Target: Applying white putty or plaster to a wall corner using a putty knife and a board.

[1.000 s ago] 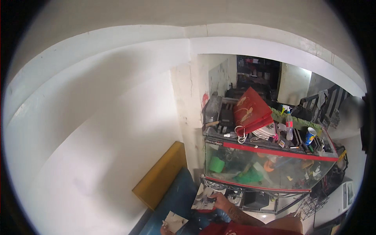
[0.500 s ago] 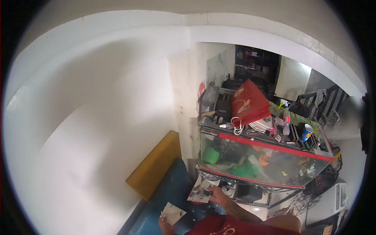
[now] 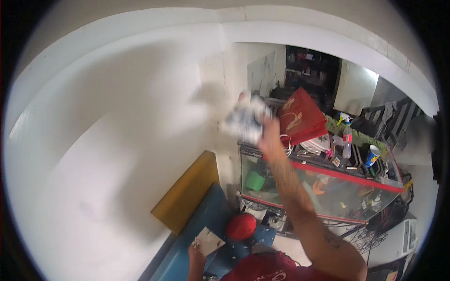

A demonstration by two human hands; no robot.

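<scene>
My left hand (image 3: 196, 249) is low in the view, its fingers closed on the edge of a square beige card (image 3: 211, 240). White smears show on these fingers, and a small dark mark is on the card. My right hand (image 3: 269, 136) is raised on an outstretched arm, gripping a blotchy grey-and-white sheet (image 3: 243, 119). Motion blurs the sheet, and I cannot tell its exact kind. It is in front of the wall corner (image 3: 218, 136); whether it touches the wall is unclear. Below, a round red object (image 3: 241, 226) is on the blue bench (image 3: 178, 260).
A yellow panel (image 3: 185, 192) leans by the wall. To the right stands a red-edged glass tank (image 3: 290, 192), topped by a red bag (image 3: 302, 117), a spray bottle (image 3: 347, 140), a blue cup (image 3: 372, 155) and clutter. A white appliance (image 3: 398, 241) is at lower right.
My right hand has risen with the sheet from above the bench to the wall corner. The round red object has come into sight. My left hand still holds the card, almost in place.
</scene>
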